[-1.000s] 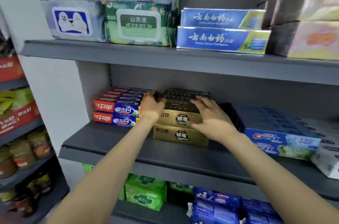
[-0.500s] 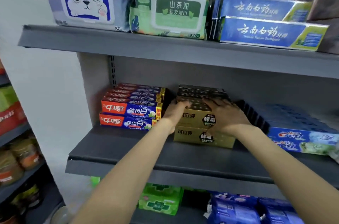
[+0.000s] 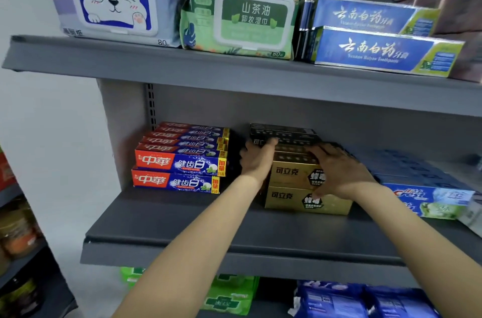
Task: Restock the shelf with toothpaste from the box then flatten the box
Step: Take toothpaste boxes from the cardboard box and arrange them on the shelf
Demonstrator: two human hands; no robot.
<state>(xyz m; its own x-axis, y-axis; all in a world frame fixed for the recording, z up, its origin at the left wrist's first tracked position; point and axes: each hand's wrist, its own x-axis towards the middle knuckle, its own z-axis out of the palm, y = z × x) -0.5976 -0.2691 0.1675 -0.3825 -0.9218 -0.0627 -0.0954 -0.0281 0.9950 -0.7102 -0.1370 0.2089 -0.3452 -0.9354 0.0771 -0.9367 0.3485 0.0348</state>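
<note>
L hand & R hand: fingers flat, pressing gold toothpaste stack.

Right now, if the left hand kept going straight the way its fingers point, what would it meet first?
The left hand points into the shelf, fingertips already at the dark toothpaste boxes behind the gold stack. It would probably push those first; behind them is the shelf's back panel, though depth is unclear.

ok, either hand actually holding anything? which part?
Both hands bracket the gold toothpaste stack: left hand against its left end, right hand over the top right. Whether the fingers grip cannot be told.
</note>
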